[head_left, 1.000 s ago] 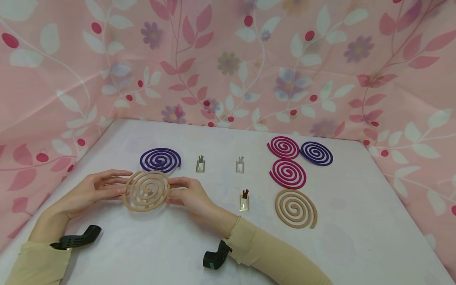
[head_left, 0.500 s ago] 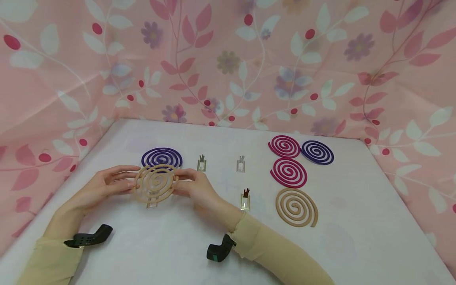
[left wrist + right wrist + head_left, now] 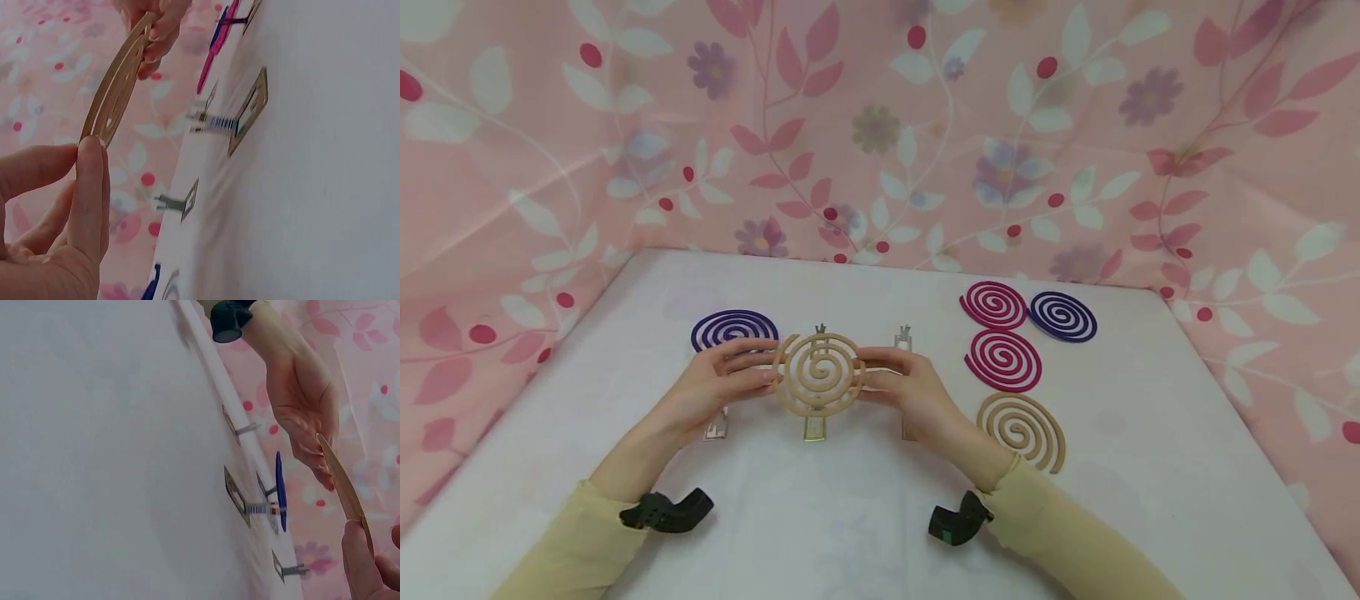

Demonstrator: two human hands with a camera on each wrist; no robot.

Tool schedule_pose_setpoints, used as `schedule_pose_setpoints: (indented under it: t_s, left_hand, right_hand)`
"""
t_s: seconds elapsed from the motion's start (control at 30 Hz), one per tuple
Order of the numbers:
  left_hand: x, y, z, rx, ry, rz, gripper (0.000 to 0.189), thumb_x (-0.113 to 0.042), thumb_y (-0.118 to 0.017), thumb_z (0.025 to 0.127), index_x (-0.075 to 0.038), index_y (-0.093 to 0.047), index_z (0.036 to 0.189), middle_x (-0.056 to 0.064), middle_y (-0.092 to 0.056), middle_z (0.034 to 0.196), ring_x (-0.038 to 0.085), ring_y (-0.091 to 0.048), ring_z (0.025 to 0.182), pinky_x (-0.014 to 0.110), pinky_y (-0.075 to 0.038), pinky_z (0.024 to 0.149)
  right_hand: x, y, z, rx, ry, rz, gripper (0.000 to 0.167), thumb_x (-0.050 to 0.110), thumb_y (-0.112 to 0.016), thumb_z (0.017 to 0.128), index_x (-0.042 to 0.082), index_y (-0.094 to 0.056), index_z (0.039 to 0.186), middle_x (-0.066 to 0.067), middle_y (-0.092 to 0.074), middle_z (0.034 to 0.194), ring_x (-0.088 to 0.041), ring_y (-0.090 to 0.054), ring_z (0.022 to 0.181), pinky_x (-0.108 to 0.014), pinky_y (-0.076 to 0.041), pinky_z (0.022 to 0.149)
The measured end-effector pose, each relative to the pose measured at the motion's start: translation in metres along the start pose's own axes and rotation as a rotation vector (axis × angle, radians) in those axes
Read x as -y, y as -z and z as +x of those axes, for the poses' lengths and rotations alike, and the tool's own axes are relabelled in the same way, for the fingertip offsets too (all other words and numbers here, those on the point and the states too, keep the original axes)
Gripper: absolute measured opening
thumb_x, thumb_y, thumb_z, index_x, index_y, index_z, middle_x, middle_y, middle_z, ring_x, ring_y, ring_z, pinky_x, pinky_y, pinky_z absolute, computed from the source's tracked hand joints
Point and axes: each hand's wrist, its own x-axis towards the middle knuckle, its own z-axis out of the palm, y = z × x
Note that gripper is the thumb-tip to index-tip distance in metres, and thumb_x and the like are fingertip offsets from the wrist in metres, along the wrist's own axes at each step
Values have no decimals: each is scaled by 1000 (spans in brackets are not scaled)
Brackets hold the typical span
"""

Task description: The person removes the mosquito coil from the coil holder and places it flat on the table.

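A beige mosquito coil [image 3: 822, 372] is held up between the two hands, above the table. My left hand [image 3: 707, 387] pinches its left edge between thumb and fingers; in the left wrist view the coil [image 3: 115, 84] shows nearly edge-on. On the opposite edge my right hand [image 3: 921, 392] grips it the same way, thumb and fingers on either face. Below the coil in the head view is a small metal coil stand [image 3: 815, 428] with an upright prong, partly covered by the coil. Another stand [image 3: 716, 427] shows under the left hand.
A purple coil [image 3: 700, 329] lies behind the left hand, raised on a stand in the right wrist view. More stands [image 3: 903, 340] are at the back. On the right lie pink coils [image 3: 1003, 360], a purple coil [image 3: 1062, 317] and a beige coil [image 3: 1019, 430]. Floral cloth surrounds the table.
Both hands have carried the beige coil rightward and slightly back, from above the near left stand to above the near middle one. The grip on it stays the same.
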Motion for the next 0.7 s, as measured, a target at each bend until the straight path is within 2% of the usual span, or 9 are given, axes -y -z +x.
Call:
schedule_pose_setpoints:
  t_s: [0.13, 0.27, 0.47, 0.7]
  left_hand:
    - [-1, -30, 13, -2, 4, 13, 55, -1, -67, 93, 8, -44, 141, 17, -63, 131, 11, -69, 105, 33, -59, 90]
    - [-5, -58, 24, 18, -7, -4, 53, 1, -65, 93, 7, -45, 141, 27, -58, 136, 12, -70, 104, 34, -59, 90]
    - [-8, -97, 40, 18, -7, -53, 49, 3, -66, 92, 3, -49, 139, 26, -59, 135, 14, -70, 102, 35, -59, 88]
    - [-7, -140, 63, 17, -33, -118, 44, 4, -66, 91, 3, -54, 133, 24, -63, 131, 17, -71, 101, 36, -60, 88]
  right_hand:
    - [3, 29, -11, -32, 21, -48, 39, 2, -59, 96, -7, -57, 134, -22, -62, 129, -17, -69, 102, -41, -59, 91]
    - [12, 55, -25, -64, 17, -91, 38, 6, -60, 97, -5, -58, 133, -16, -66, 125, -18, -70, 101, -41, -59, 90]
    - [27, 92, -41, -65, 43, -130, 41, 8, -62, 98, -13, -54, 132, -6, -70, 114, -17, -71, 99, -43, -59, 88]
    - [36, 138, -49, -87, 71, -180, 31, 9, -65, 96, -6, -64, 124, 0, -73, 110, -13, -71, 95, -38, -61, 83]
